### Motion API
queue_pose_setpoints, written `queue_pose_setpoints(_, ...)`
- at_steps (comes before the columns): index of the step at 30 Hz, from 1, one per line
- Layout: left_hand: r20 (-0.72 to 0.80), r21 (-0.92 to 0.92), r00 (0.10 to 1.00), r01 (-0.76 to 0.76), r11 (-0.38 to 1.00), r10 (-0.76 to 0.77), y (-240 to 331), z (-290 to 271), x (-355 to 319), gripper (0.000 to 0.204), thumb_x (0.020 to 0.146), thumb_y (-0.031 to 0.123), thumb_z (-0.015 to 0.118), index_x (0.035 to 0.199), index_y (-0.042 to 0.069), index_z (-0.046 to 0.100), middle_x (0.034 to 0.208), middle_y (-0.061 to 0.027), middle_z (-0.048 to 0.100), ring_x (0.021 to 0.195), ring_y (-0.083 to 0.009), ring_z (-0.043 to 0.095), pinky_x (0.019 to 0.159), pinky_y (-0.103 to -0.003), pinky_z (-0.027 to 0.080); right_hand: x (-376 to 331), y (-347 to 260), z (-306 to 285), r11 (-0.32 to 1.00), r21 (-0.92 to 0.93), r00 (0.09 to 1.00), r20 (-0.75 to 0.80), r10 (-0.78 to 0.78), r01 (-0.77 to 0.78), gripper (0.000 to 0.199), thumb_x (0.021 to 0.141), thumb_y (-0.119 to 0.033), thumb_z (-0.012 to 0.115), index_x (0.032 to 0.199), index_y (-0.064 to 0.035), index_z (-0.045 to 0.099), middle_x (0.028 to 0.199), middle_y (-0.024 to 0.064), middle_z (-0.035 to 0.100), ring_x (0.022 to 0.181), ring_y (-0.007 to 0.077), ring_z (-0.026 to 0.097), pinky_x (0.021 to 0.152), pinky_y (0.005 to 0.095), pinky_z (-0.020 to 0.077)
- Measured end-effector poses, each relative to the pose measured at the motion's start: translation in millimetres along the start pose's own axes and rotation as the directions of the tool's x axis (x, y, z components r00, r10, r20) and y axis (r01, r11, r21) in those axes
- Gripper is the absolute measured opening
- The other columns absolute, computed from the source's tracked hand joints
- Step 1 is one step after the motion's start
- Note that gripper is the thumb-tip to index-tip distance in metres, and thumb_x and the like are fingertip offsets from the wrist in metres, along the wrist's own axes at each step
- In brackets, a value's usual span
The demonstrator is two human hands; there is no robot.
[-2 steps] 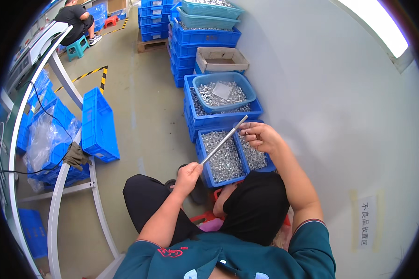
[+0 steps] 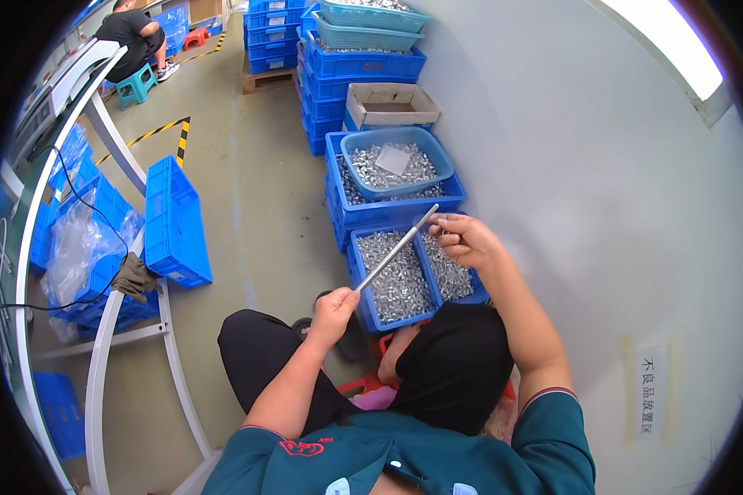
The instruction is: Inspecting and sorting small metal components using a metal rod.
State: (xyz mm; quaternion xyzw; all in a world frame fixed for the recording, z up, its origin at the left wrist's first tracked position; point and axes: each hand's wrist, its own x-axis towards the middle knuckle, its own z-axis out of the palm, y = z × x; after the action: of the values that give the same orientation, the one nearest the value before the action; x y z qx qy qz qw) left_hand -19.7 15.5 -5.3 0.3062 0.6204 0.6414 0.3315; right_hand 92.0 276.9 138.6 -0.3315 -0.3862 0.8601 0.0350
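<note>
My left hand (image 2: 336, 315) is closed around the lower end of a thin silver metal rod (image 2: 398, 249), which slants up and to the right. Beside the rod's far tip, my right hand (image 2: 467, 239) has its fingers curled, thumb and fingertips drawn together. Whatever sits in that pinch is too small to make out. Below both hands stands a divided blue crate (image 2: 369, 312) filled with small silver metal parts (image 2: 398, 285); the rod passes above it.
Behind the divided crate, a light blue basin (image 2: 447, 169) of metal parts rests in another blue crate (image 2: 332, 194). Stacked crates (image 2: 326, 111) line the wall. At left are a white metal frame (image 2: 99, 396) and a tilted blue crate (image 2: 173, 223). A person (image 2: 128, 41) sits far left.
My right hand has shifted slightly to the right beside the rod's tip. The left hand and the rod have hardly moved.
</note>
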Motion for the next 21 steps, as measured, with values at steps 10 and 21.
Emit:
queue_pose_setpoints(10, 0.056, 0.039, 0.998, -0.001, 0.999, -0.001, 8, 0, -4, 0.029, 0.088, 0.023, 0.053, 0.073, -0.001, 0.054, 0.057, -0.0024, 0.046, 0.055, -0.0092, 0.042, 0.052, -0.027, 0.037, -5, -3, -4, 0.981, 0.062, 0.983, -0.013, -0.182, 0.182, 0.020, 0.091, -0.025, 0.052, 0.093, -0.0052, 0.053, 0.070, 0.0027, 0.050, 0.044, 0.0043, 0.035, 0.033, 0.0160, 0.0235)
queue_pose_setpoints(21, 0.045, 0.067, 0.998, -0.035, 0.997, 0.032, 8, -2, -4, 0.028, 0.088, 0.022, 0.053, 0.073, -0.002, 0.054, 0.057, -0.0036, 0.045, 0.055, -0.0100, 0.042, 0.052, -0.028, 0.037, -8, -4, 6, 0.981, 0.071, 0.982, 0.046, -0.186, 0.182, 0.017, 0.090, -0.018, 0.051, 0.096, -0.0026, 0.054, 0.069, 0.0017, 0.047, 0.048, 0.0042, 0.035, 0.035, 0.0147, 0.0243)
